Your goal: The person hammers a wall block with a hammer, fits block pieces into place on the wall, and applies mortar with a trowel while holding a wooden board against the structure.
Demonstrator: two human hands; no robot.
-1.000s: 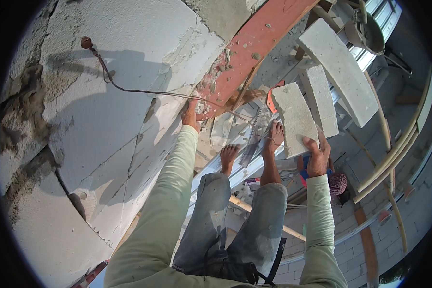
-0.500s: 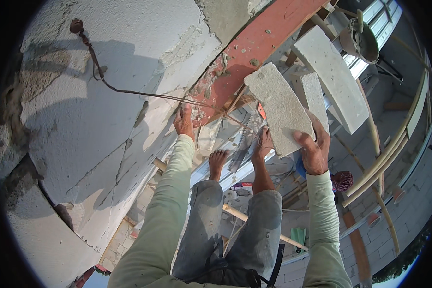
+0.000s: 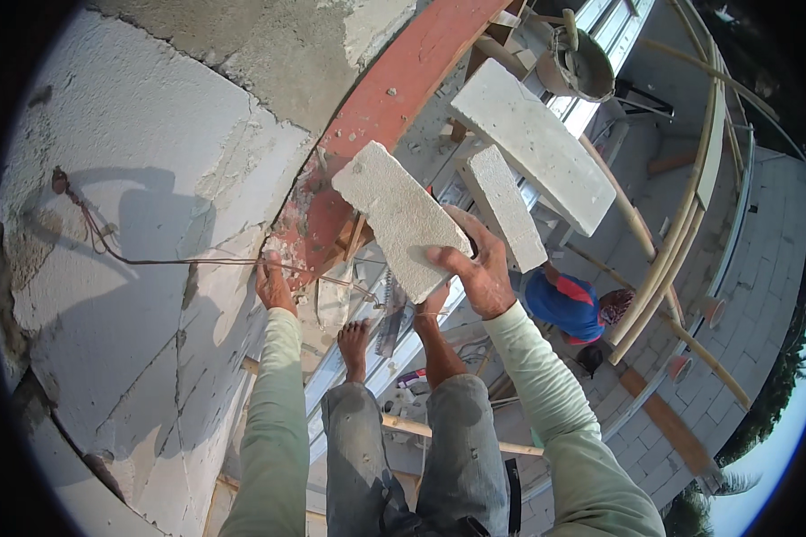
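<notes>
My right hand point(image 3: 476, 268) grips a pale grey lightweight block point(image 3: 398, 215) by its near end and holds it tilted in the air, close to the red steel beam point(image 3: 381, 116). My left hand point(image 3: 273, 285) rests on the top edge of the white block wall point(image 3: 143, 295), fingers on a thin guide string point(image 3: 179, 261) that runs to a nail at the left. My bare feet stand on a narrow plank below, between both arms.
Two more pale blocks point(image 3: 533, 139) lie on the scaffold just beyond my right hand. A mortar bucket point(image 3: 575, 64) sits at the top. Below, a person in a blue and red shirt point(image 3: 569, 304) stands by bamboo poles point(image 3: 663, 268). A saw lies near my feet.
My right hand has carried the block leftward and closer to the red beam. The left hand stays on the wall top by the string.
</notes>
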